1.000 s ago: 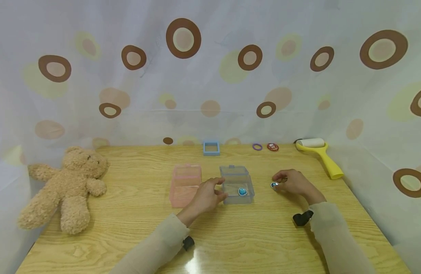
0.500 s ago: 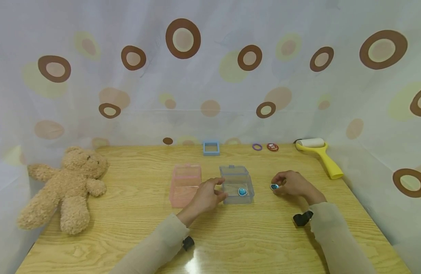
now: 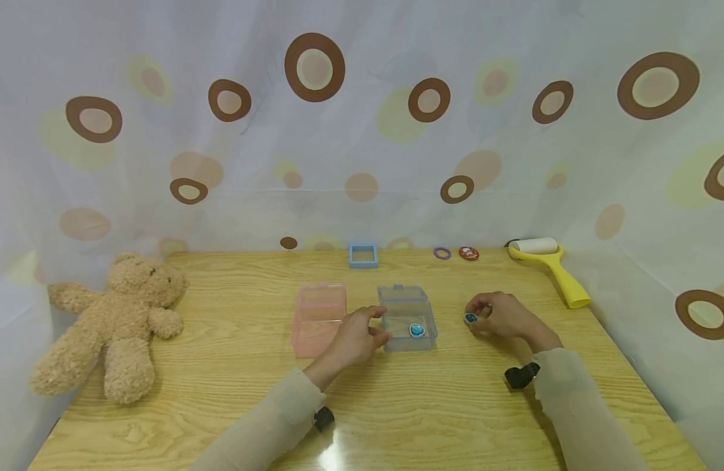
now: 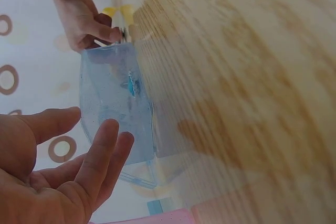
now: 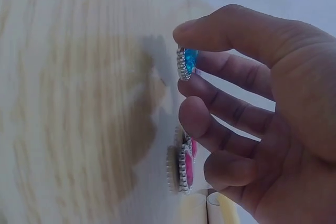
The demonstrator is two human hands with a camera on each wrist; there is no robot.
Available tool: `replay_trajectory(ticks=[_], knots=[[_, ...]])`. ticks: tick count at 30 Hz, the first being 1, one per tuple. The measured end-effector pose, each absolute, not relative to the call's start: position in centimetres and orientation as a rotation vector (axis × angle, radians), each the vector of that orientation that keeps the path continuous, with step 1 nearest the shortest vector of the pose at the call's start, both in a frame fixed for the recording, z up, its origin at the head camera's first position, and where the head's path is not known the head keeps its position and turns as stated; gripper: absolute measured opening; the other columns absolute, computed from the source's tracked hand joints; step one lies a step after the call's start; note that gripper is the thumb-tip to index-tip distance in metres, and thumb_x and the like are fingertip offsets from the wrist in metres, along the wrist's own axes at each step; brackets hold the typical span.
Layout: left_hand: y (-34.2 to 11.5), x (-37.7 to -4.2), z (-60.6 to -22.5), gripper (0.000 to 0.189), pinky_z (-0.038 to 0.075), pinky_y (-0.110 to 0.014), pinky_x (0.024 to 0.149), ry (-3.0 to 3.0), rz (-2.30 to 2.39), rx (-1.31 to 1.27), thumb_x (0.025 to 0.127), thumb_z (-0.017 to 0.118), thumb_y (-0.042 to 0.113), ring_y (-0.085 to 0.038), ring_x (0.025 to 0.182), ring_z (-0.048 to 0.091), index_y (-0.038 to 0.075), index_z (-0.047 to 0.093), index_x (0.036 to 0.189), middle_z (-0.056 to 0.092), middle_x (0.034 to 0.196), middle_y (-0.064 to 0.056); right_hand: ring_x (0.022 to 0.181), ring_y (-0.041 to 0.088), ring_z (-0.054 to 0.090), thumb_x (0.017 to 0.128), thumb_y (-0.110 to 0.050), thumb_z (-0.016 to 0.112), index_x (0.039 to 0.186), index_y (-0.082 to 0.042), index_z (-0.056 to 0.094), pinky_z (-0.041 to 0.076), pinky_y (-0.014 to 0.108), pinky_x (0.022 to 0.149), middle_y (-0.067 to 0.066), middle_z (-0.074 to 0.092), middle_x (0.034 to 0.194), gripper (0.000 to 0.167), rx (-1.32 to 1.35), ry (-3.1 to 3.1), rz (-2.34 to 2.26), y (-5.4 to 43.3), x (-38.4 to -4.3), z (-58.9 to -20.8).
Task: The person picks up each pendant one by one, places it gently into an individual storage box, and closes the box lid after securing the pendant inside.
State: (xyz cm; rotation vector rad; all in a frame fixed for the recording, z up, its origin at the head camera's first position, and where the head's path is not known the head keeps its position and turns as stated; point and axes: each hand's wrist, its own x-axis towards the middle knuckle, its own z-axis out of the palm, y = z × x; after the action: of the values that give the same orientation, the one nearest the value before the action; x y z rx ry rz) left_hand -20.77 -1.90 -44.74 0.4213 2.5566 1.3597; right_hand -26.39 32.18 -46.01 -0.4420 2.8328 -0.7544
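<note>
My right hand pinches a blue gem with a silver beaded edge between thumb and fingertips, close over the table to the right of the boxes. A second blue gem lies inside the clear bluish plastic box, whose lid is folded back. Beside that box's left wall is my left hand, thumb and fingers spread and relaxed, holding nothing. Pink gems with silver edges lie on the table past my right fingers; in the head view the hand hides them.
Left of the bluish box stands an open pink box, partly behind my left hand. Along the back are a blue square frame, a purple ring, a red round badge and a yellow lint roller. A teddy bear lies at left.
The gem in my right fingers tilts and shifts slightly, its face now looking darker. The left hand and the boxes stay in place.
</note>
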Motion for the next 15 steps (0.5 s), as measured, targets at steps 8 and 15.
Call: replay_trajectory(ticks=[8, 15], knots=[[-1.9, -20.8, -44.8, 0.056, 0.058, -0.026, 0.067, 2.565, 1.362, 0.430, 0.093, 0.072, 0.013, -0.025, 0.103, 0.072, 0.005, 0.051, 0.144, 0.056, 0.143, -0.016, 0.082, 0.016, 0.058, 0.087, -0.022, 0.074, 0.113, -0.013, 0.071, 0.049, 0.028, 0.068, 0.004, 0.069, 0.102, 0.028, -0.467, 2.812, -0.865, 31.4, -26.3, -45.0], [-1.9, -20.8, -44.8, 0.056, 0.059, -0.026, 0.068, 2.560, 1.367, 0.435, 0.093, 0.071, 0.013, -0.025, 0.103, 0.072, 0.005, 0.051, 0.144, 0.056, 0.143, -0.016, 0.076, 0.013, 0.061, 0.089, -0.022, 0.075, 0.117, -0.013, 0.070, 0.051, 0.027, 0.065, 0.007, 0.068, 0.107, 0.029, -0.478, 2.768, -0.949, 30.5, -26.3, -44.2]])
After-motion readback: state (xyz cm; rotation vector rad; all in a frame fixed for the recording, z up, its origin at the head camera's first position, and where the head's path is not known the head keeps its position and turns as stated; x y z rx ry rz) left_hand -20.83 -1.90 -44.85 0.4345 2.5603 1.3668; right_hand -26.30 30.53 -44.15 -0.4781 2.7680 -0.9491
